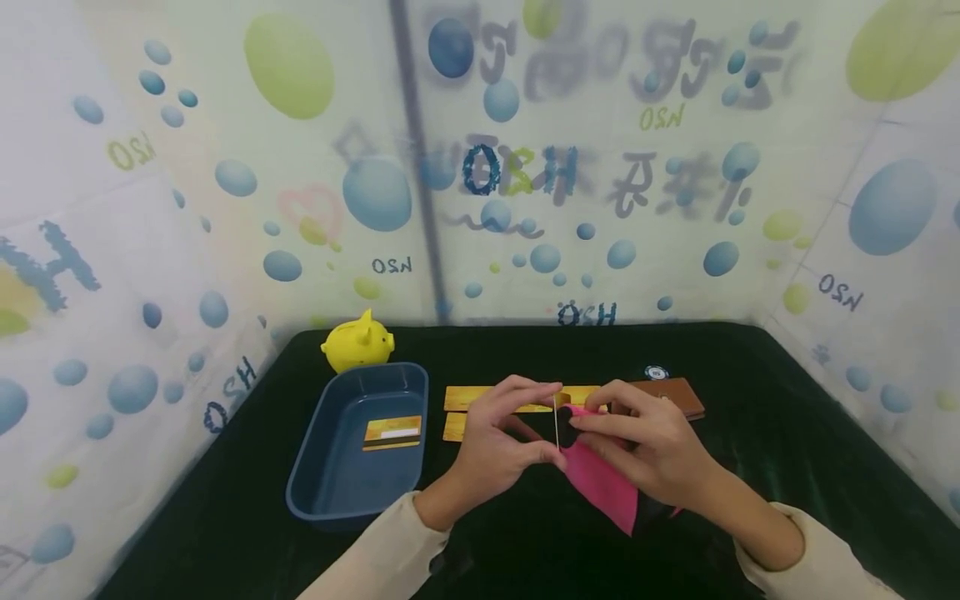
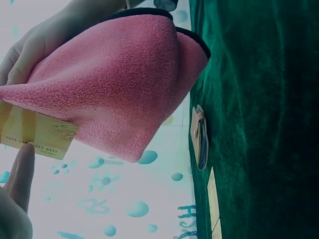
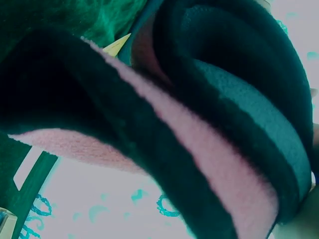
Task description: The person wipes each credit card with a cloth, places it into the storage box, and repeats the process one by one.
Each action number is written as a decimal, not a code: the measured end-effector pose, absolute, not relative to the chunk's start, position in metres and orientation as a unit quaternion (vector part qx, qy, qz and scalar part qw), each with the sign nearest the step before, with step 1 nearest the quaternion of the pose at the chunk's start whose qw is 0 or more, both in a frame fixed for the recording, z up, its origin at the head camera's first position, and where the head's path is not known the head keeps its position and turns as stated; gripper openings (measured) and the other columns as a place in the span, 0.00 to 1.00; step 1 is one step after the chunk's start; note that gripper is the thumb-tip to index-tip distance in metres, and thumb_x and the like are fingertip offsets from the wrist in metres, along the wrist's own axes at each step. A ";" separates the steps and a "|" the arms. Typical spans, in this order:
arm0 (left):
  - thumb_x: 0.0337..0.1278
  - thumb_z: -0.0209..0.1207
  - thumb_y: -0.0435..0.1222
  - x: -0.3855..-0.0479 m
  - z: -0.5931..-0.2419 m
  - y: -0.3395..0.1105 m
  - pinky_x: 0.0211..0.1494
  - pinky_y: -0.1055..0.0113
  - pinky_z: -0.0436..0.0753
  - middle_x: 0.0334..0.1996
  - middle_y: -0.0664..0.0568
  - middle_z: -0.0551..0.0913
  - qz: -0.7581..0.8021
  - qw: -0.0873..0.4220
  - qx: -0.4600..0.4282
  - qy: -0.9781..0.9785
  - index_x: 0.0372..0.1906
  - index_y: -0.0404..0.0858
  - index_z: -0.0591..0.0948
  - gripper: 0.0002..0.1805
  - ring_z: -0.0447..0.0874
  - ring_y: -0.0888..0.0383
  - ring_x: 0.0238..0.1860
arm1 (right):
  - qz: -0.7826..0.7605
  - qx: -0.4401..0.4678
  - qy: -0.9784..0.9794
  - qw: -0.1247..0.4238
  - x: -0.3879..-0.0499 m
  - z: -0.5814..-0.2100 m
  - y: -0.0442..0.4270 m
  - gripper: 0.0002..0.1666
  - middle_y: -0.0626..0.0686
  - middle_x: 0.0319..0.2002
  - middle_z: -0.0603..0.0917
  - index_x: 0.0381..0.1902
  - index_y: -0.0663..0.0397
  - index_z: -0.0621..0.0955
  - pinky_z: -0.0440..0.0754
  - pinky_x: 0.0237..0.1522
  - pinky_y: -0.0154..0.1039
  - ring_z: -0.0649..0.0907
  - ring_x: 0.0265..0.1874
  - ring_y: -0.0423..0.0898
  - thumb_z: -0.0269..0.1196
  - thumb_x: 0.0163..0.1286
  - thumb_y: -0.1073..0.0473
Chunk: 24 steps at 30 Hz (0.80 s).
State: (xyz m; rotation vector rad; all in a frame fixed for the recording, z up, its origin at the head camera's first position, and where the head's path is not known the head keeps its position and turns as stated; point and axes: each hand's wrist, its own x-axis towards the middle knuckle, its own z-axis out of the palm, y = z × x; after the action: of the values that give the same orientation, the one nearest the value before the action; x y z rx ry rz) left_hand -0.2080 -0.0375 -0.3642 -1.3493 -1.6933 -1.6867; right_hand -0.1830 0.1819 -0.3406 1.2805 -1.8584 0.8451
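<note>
Slightly right of centre in the head view, my left hand (image 1: 491, 433) holds a gold bank card (image 1: 557, 423) on edge between thumb and fingers. The left wrist view shows the card's numbered face (image 2: 45, 133). A pink fleecy cloth with a dark border (image 1: 600, 485) is bunched in the fingers of my right hand (image 1: 656, 446), and its upper part lies against the card. Folds of the cloth (image 3: 214, 149) fill most of the right wrist view and hide the card there. Part of the cloth hangs down below the right hand.
On the dark green tablecloth (image 1: 510, 550), a blue tray (image 1: 300, 467) at left contains another gold card (image 1: 392, 433). Behind it stands a yellow piggy bank (image 1: 358, 343). More gold cards (image 1: 461, 398) lie beyond my hands, near a brown wallet (image 1: 682, 397) and a poker chip (image 1: 656, 372).
</note>
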 end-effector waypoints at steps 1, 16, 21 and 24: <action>0.50 0.67 0.50 -0.208 -0.364 -0.037 0.29 0.61 0.87 0.45 0.40 0.80 -0.601 0.197 -0.484 -0.604 0.57 0.29 0.80 0.34 0.83 0.50 0.46 | 0.330 0.493 -0.724 0.353 -0.183 -0.340 0.182 0.16 0.56 0.39 0.81 0.45 0.56 0.87 0.76 0.27 0.24 0.79 0.28 0.41 0.61 0.73 0.50; 0.45 0.68 0.46 -0.206 -0.364 -0.037 0.32 0.65 0.88 0.47 0.39 0.81 -0.582 0.209 -0.516 -0.592 0.57 0.25 0.79 0.36 0.84 0.50 0.45 | 0.348 0.470 -0.734 0.346 -0.181 -0.337 0.182 0.18 0.56 0.39 0.81 0.45 0.57 0.87 0.76 0.27 0.25 0.77 0.26 0.40 0.62 0.72 0.48; 0.44 0.69 0.44 -0.207 -0.366 -0.036 0.32 0.66 0.87 0.48 0.37 0.80 -0.574 0.231 -0.524 -0.585 0.57 0.25 0.79 0.35 0.84 0.49 0.46 | 0.347 0.479 -0.717 0.369 -0.183 -0.336 0.181 0.19 0.56 0.39 0.81 0.45 0.59 0.87 0.75 0.27 0.24 0.76 0.26 0.39 0.62 0.72 0.49; 0.44 0.70 0.43 -0.207 -0.366 -0.036 0.32 0.67 0.87 0.48 0.37 0.80 -0.567 0.250 -0.528 -0.580 0.57 0.26 0.79 0.35 0.84 0.49 0.45 | 0.347 0.481 -0.716 0.370 -0.184 -0.335 0.180 0.18 0.56 0.39 0.81 0.44 0.59 0.87 0.75 0.26 0.24 0.76 0.26 0.39 0.62 0.72 0.49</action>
State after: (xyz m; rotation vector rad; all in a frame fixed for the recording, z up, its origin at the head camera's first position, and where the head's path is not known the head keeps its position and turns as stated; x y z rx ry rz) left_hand -0.2072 -0.0363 -0.3658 -1.4385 -1.5786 -1.5441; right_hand -0.1840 0.1805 -0.3354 1.2337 -1.8363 0.8898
